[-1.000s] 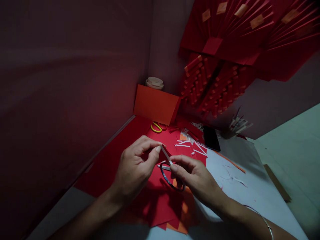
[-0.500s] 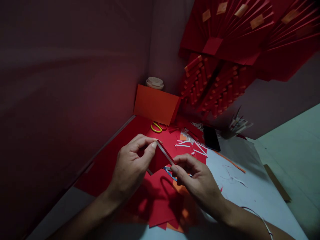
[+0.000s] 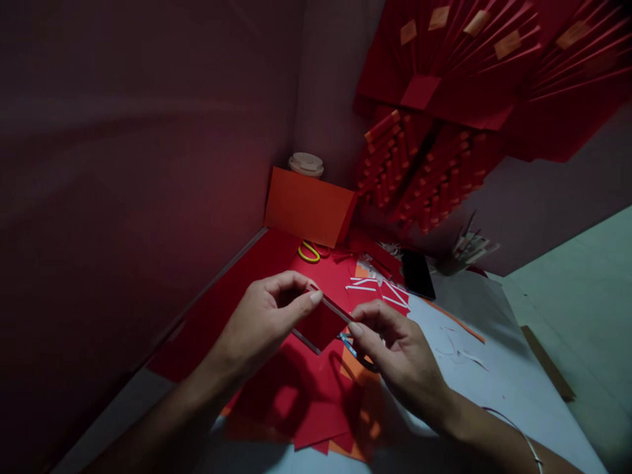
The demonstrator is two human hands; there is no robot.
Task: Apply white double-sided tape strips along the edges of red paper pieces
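Between my two hands is a piece of red paper (image 3: 320,326) with white strips, which look like tape, along two of its edges. My left hand (image 3: 264,316) pinches its upper left corner between thumb and fingers. At the right end of the upper strip, my right hand (image 3: 395,349) is closed on the edge with thumb and forefinger. Scissors with blue and dark parts (image 3: 348,342) show just under my right hand; I cannot tell if its other fingers hold them. Below lie stacked red paper sheets (image 3: 320,418) and orange paper (image 3: 370,421).
Red pieces with white strips (image 3: 363,289) and yellow-handled scissors (image 3: 309,251) lie farther back. A phone (image 3: 418,273) and a pen holder (image 3: 457,257) are at right. A folded orange card (image 3: 309,207) stands before a lidded cup (image 3: 306,164). Red paper decorations (image 3: 424,171) hang on the wall.
The red paper has tilted and moved slightly down and right, showing more of its lower strip. My left thumb has moved right along the upper edge. The scissors appear farther right.
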